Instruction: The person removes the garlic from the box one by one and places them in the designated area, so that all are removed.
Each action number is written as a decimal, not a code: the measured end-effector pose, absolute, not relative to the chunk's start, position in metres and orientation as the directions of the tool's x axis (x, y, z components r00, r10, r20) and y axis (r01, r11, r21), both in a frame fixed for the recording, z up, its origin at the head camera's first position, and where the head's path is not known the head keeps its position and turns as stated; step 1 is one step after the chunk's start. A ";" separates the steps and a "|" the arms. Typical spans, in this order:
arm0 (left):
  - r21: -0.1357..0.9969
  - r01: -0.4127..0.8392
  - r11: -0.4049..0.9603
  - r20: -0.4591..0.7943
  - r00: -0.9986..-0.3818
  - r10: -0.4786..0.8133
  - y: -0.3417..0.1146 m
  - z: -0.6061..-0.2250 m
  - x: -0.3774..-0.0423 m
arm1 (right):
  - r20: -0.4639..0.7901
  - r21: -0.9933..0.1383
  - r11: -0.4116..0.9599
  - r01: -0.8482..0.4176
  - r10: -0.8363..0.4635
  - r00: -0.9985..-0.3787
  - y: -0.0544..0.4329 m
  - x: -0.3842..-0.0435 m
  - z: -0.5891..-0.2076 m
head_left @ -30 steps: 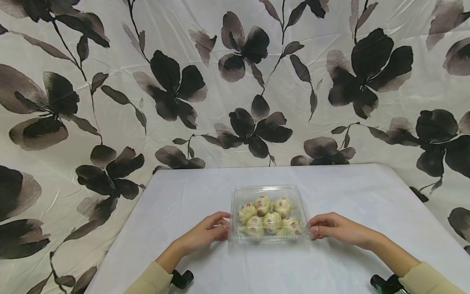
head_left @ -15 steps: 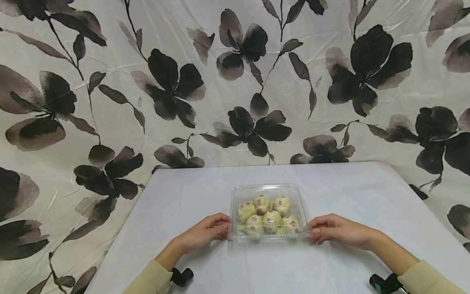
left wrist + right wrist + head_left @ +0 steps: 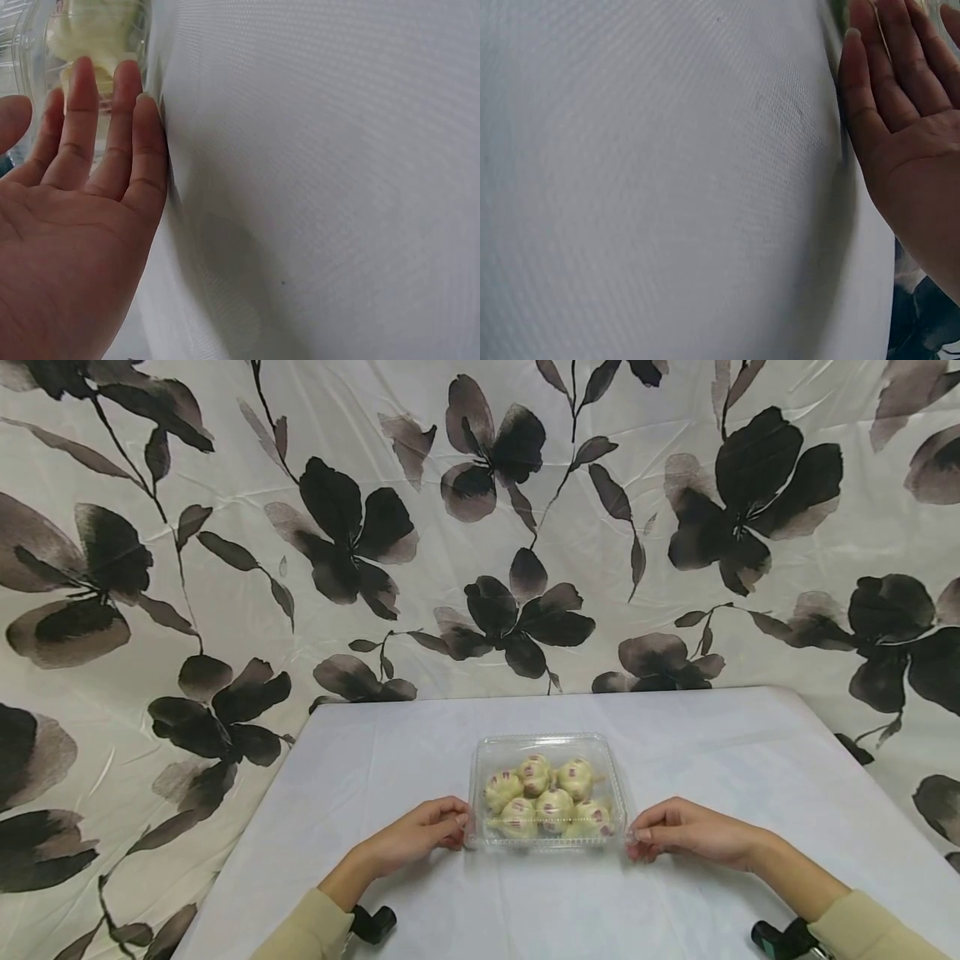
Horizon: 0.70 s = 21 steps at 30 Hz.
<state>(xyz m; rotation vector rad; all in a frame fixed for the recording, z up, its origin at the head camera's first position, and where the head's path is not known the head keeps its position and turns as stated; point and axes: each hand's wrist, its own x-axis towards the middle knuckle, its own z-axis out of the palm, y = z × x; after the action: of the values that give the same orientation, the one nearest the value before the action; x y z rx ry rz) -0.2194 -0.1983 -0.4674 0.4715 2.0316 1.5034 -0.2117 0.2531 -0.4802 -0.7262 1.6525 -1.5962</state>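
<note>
A clear plastic clamshell box [image 3: 547,842] sits lid down on the table. Through it show several round, pale yellow pieces [image 3: 555,811] with reddish marks, apparently in clear wrap. At the box's left side is my left hand [image 3: 416,835], its fingertips against the wall. The left wrist view shows these fingers [image 3: 79,127] nearly straight, the thumb apart from them. On the opposite side, my right hand [image 3: 697,833] has its fingertips at the front right corner. Its fingers [image 3: 892,67] look extended in the right wrist view, where their tips are partly cut off.
A white cloth covers the table [image 3: 540,910]. Behind it hangs a pale curtain [image 3: 600,568] printed with dark flowers. Black devices [image 3: 372,925] are strapped at both wrists, beside the beige sleeves.
My right fingertips have shifted slightly left, closer in at the box's front corner. The left hand stays at its side, and the box has hardly moved. The head view has tilted a little.
</note>
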 end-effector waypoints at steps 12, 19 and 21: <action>0.953 -0.053 0.298 -0.230 -0.767 0.600 -0.201 -0.472 -0.219 | -0.154 -0.977 0.039 0.208 -0.805 -0.573 0.250 -0.212 -0.482; 0.957 -0.071 0.282 -0.233 -0.768 0.597 -0.200 -0.470 -0.218 | -0.099 -0.979 -0.023 0.202 -0.815 -0.571 0.248 -0.211 -0.484; 0.956 -0.073 0.283 -0.235 -0.767 0.597 -0.201 -0.469 -0.218 | -0.093 -0.977 -0.036 0.210 -0.817 -0.570 0.247 -0.211 -0.485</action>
<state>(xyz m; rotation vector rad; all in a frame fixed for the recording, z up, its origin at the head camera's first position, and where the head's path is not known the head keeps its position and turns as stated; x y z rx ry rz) -0.2181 -0.2005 -0.4694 0.4677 1.9866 1.5249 -0.2113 0.2471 -0.4851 -0.6676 1.4774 -1.7093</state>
